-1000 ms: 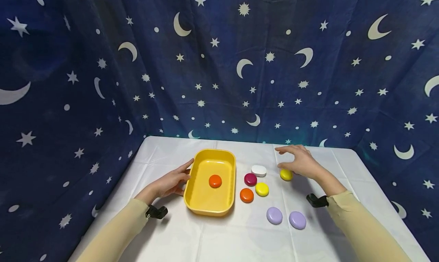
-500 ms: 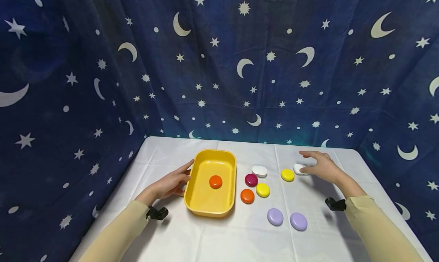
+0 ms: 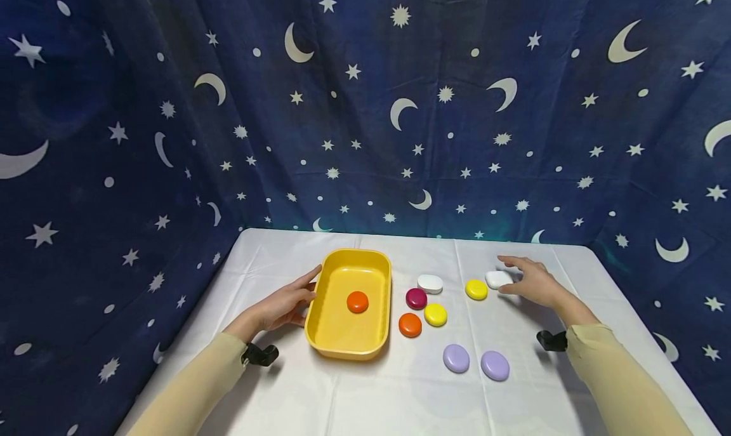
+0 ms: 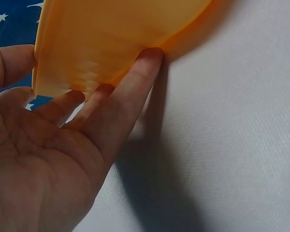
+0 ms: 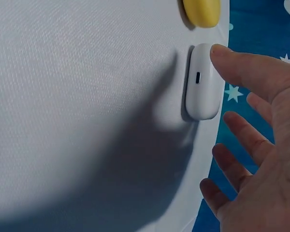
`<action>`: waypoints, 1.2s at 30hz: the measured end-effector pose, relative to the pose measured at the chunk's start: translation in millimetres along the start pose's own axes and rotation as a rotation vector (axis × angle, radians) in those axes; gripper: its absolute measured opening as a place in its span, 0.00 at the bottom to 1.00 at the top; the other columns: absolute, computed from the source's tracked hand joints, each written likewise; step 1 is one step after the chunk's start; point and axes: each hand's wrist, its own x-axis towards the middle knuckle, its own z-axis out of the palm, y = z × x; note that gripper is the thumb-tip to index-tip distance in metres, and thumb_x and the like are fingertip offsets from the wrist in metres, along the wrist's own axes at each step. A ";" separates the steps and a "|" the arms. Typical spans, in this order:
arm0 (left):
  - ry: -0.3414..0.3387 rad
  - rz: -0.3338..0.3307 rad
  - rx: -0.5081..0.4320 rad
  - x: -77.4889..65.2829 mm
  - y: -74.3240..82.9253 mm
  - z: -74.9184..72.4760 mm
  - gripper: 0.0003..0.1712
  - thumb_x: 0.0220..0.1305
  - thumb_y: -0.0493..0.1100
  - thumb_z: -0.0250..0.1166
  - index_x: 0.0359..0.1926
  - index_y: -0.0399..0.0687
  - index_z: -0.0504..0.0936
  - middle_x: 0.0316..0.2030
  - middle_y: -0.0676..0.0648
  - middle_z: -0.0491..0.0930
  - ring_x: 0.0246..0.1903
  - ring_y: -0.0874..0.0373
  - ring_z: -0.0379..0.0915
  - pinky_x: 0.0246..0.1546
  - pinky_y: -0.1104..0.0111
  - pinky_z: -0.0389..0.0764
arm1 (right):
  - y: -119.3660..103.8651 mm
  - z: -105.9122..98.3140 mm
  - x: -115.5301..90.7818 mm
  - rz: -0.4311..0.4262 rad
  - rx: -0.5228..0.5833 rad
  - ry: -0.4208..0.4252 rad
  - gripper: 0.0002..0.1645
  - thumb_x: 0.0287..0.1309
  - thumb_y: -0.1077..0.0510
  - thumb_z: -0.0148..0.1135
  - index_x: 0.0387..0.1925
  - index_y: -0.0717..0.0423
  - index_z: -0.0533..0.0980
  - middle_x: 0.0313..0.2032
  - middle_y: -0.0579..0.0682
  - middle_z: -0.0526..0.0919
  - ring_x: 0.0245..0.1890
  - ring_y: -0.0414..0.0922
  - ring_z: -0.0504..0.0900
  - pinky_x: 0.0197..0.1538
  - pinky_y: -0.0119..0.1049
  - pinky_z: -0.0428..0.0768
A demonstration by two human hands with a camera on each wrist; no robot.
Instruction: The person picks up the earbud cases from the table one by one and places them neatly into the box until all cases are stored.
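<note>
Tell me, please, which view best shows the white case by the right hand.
The right wrist view shows the white case large, dark slot visible; the head view, small; the left wrist, none of it.

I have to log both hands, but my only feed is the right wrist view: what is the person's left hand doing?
Observer: The left hand is touching the yellow tray from outside, at its left side.
Operator: That tray is out of my view too. Is anything lying in it?
Observer: Yes, a single orange disc lies inside, on the tray's floor.
</note>
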 end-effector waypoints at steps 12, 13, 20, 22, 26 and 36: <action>0.003 -0.009 -0.011 5.5 1.4 -1.9 0.43 0.77 0.39 0.50 0.83 0.71 0.44 0.81 0.36 0.39 0.56 0.43 0.76 0.42 0.54 0.87 | 9.7 5.0 8.2 0.023 -0.014 -0.019 0.45 0.54 0.48 0.76 0.70 0.61 0.70 0.62 0.68 0.74 0.59 0.69 0.64 0.54 0.70 0.62; 0.002 -0.007 -0.012 5.6 1.8 -2.1 0.42 0.77 0.39 0.50 0.83 0.71 0.44 0.80 0.36 0.39 0.56 0.43 0.77 0.42 0.54 0.87 | 10.3 5.4 8.9 0.028 -0.015 -0.019 0.45 0.54 0.48 0.76 0.69 0.61 0.70 0.62 0.69 0.74 0.58 0.69 0.64 0.54 0.69 0.62; 0.000 -0.006 -0.013 6.5 3.8 -2.2 0.43 0.77 0.39 0.50 0.83 0.71 0.44 0.80 0.36 0.41 0.56 0.44 0.76 0.42 0.55 0.87 | 11.5 7.7 9.6 0.055 -0.039 -0.009 0.44 0.52 0.48 0.77 0.67 0.62 0.72 0.58 0.69 0.76 0.55 0.67 0.66 0.51 0.66 0.65; 0.004 -0.013 -0.015 6.3 3.5 -1.8 0.43 0.76 0.39 0.51 0.83 0.71 0.44 0.80 0.36 0.41 0.56 0.44 0.76 0.42 0.55 0.87 | 12.3 8.5 8.7 0.059 -0.048 -0.010 0.44 0.52 0.48 0.77 0.66 0.63 0.72 0.55 0.68 0.77 0.52 0.66 0.66 0.49 0.64 0.65; 0.006 -0.012 -0.022 4.7 2.3 -1.5 0.43 0.76 0.38 0.51 0.83 0.71 0.44 0.80 0.36 0.41 0.57 0.44 0.75 0.42 0.55 0.87 | 11.9 9.6 5.7 0.070 -0.051 -0.010 0.44 0.51 0.47 0.78 0.65 0.64 0.73 0.51 0.65 0.78 0.51 0.64 0.67 0.48 0.62 0.66; 0.003 -0.005 -0.031 1.3 -2.6 -2.5 0.44 0.75 0.39 0.53 0.83 0.71 0.44 0.80 0.35 0.39 0.58 0.44 0.76 0.43 0.53 0.87 | 11.7 12.9 3.4 0.087 -0.020 -0.024 0.44 0.52 0.47 0.77 0.66 0.63 0.73 0.54 0.66 0.77 0.54 0.65 0.66 0.51 0.64 0.65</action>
